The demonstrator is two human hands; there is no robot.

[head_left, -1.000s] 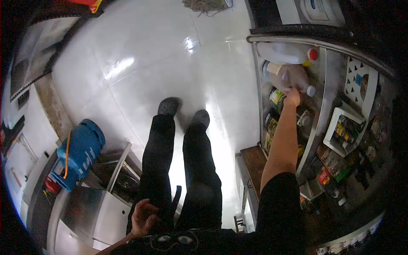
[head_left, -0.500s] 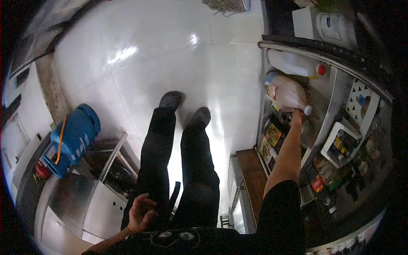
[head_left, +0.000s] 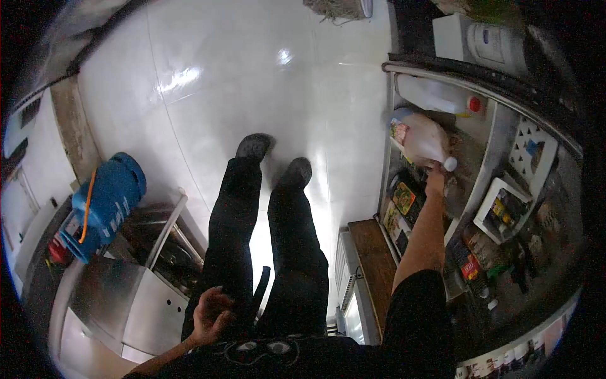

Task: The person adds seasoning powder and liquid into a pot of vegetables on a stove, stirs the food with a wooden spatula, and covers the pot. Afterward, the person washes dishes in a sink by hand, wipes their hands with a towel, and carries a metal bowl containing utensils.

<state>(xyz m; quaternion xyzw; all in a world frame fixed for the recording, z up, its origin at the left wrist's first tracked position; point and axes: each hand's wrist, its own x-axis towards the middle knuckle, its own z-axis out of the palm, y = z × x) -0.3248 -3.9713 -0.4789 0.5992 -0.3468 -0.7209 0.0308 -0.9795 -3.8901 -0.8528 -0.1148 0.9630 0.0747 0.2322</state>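
On the shelf at the right, my right hand (head_left: 435, 179) is closed at the neck end of a large plastic jug (head_left: 425, 139) with a white cap and a coloured label. The jug lies tilted, its cap toward me, and hides part of my fingers. Beside it is a clear bottle (head_left: 429, 95) with a red cap. Nearer me on the same shelf are dark packages (head_left: 403, 197) with yellow labels. My left hand (head_left: 211, 316) hangs in front of my left thigh, fingers loosely bent and thumb apart, holding nothing.
A blue gas cylinder (head_left: 108, 199) with an orange hose stands at the left, by a metal appliance (head_left: 151, 309). More shelving at the right carries a white-framed item (head_left: 503, 211) and a white tub (head_left: 495, 43). A mop head (head_left: 338, 9) lies on the tiled floor (head_left: 214, 101).
The jug and my right hand have shifted slightly to the left along the shelf. My left hand stays in about the same place. The whole view has moved a little.
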